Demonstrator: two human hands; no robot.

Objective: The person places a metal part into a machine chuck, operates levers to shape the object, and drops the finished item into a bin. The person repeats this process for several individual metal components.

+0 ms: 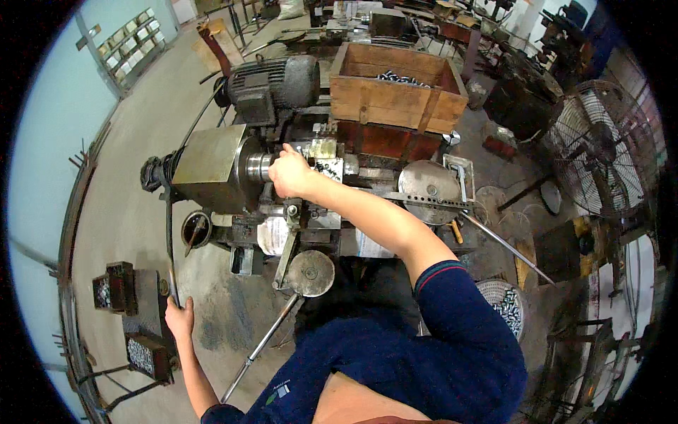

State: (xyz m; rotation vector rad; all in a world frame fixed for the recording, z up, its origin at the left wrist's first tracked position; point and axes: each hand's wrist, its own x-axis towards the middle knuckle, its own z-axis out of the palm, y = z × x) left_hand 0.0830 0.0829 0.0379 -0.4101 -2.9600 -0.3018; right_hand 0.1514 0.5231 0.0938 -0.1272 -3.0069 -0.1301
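While the left hand (180, 319) clasps the end of the dark lever (170, 240), lower left, the right hand (291, 174) sits upper centre at the spindle (256, 167), fingertips hidden, grip impossible to tell.

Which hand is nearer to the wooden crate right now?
Right. The right hand is at the spindle, below and left of the wooden crate in the picture; the left hand is farther away, gripping the long lever at lower left.

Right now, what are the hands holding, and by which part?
The left hand holds the long dark lever by its near end. The right hand is at the shiny spindle; whether it holds anything is hidden.
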